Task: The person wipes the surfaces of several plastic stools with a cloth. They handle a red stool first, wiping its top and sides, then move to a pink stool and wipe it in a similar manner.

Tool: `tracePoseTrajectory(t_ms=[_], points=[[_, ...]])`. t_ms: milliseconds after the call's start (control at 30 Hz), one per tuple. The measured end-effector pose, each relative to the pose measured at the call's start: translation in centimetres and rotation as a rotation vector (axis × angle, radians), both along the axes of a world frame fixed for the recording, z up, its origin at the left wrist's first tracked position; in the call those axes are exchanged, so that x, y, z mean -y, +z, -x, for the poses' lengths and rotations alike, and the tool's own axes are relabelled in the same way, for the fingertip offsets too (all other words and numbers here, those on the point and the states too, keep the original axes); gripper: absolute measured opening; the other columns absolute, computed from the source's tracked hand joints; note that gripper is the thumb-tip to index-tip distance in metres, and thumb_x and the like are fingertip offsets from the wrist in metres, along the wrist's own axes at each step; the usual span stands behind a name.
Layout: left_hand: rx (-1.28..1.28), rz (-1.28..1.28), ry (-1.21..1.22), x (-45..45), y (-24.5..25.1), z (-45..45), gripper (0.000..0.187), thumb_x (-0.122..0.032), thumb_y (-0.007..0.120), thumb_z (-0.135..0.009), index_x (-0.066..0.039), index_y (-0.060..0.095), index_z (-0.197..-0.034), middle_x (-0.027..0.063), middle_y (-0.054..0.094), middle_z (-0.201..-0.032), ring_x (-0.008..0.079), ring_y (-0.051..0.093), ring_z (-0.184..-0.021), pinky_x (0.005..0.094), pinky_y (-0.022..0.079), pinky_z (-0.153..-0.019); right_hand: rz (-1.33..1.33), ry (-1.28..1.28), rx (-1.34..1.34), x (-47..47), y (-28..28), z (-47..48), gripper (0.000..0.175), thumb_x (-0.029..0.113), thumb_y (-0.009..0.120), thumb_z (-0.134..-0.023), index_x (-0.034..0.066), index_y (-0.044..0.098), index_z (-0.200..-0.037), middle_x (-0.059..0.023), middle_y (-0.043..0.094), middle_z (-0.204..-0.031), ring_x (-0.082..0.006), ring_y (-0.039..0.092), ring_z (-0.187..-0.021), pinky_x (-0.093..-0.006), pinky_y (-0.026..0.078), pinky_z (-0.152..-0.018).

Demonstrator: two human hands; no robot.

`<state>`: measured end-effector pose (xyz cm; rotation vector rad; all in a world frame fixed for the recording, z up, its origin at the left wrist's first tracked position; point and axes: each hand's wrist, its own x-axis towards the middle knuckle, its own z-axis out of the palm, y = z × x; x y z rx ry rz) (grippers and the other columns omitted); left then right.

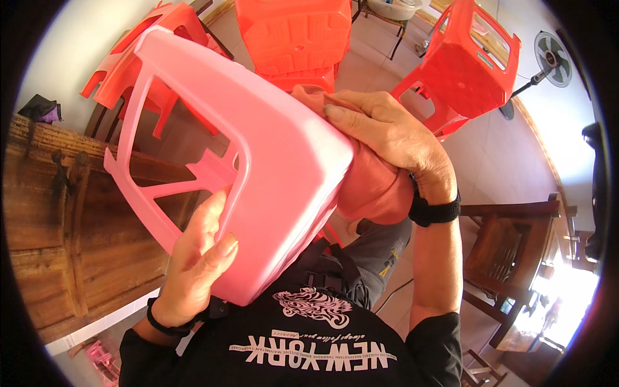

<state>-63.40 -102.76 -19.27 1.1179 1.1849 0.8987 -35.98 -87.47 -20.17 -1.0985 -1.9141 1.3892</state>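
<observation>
A pink plastic stool is tipped on its side in front of my chest, its open legs towards the left. My left hand grips the edge of its near side panel, the fingers passing through the opening and the thumb on the outer face. My right hand holds a bunched reddish cloth against the far corner of the stool by its seat. The thumb rests near the stool's edge. Part of the cloth is hidden behind the stool and the hand. The seat's top face is seen only at a steep slant.
Red plastic stools stand ahead, with another red stool at the right and more orange-red stools at the left. A wooden cabinet borders my left. At the right are a standing fan and a dark wooden chair.
</observation>
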Motion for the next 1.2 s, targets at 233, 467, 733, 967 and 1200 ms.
tracePoseTrajectory(t_ms=[233, 467, 733, 967, 1200], points=[[0.165, -0.002, 0.054, -0.9, 0.0, 1.4, 0.052, -0.030, 0.052, -0.107, 0.009, 0.050, -0.141, 0.0122, 0.062, -0.133, 0.0178, 0.055, -0.125, 0.0330, 0.039, -0.110, -0.179, 0.009, -0.121, 0.9, 0.1, 2.2, 0.036, 0.027, 0.062, -0.100, 0.0034, 0.070, -0.126, -0.0160, 0.073, -0.122, -0.0276, 0.070, -0.104, -0.0352, 0.053, -0.094], [0.149, -0.052, 0.174, -1.3, 0.0, 2.5, 0.047, -0.030, 0.045, -0.107, 0.008, 0.054, -0.133, 0.0154, 0.064, -0.129, 0.0212, 0.059, -0.122, 0.0354, 0.041, -0.109, -0.294, 0.069, -0.109, 3.3, 0.9, 3.9, 0.030, 0.019, 0.071, -0.096, 0.0010, 0.070, -0.120, -0.0124, 0.073, -0.098, -0.0200, 0.069, -0.093, -0.0365, 0.054, -0.086], [0.309, -0.172, 0.357, 0.9, -2.5, 5.3, 0.043, -0.027, 0.039, -0.112, 0.003, 0.053, -0.139, 0.0155, 0.061, -0.139, 0.0217, 0.056, -0.130, 0.0381, 0.041, -0.112, -0.703, -0.050, -0.217, 7.0, 0.6, 6.7, 0.021, 0.021, 0.070, -0.091, 0.0113, 0.070, -0.109, -0.0099, 0.062, -0.086, -0.0331, 0.063, -0.089, -0.0460, 0.055, -0.069], [0.335, -0.104, 0.460, 2.6, -2.7, 4.2, 0.044, -0.024, 0.038, -0.112, 0.005, 0.052, -0.142, 0.0139, 0.057, -0.141, 0.0197, 0.056, -0.127, 0.0321, 0.043, -0.110, -0.759, 0.074, -0.147, 10.8, 2.5, 6.7, 0.036, 0.011, 0.068, -0.075, 0.0024, 0.068, -0.109, -0.0087, 0.061, -0.100, -0.0330, 0.059, -0.095, -0.0372, 0.057, -0.066], [-0.054, -0.080, 0.321, 1.0, 1.4, -1.5, 0.050, -0.026, 0.042, -0.104, 0.001, 0.050, -0.145, 0.0126, 0.058, -0.143, 0.0217, 0.056, -0.130, 0.0335, 0.045, -0.110, -0.828, 0.112, -0.101, 11.8, 3.1, 7.7, 0.033, 0.016, 0.066, -0.075, 0.0070, 0.070, -0.106, -0.0098, 0.059, -0.105, -0.0320, 0.059, -0.096, -0.0353, 0.057, -0.068]])
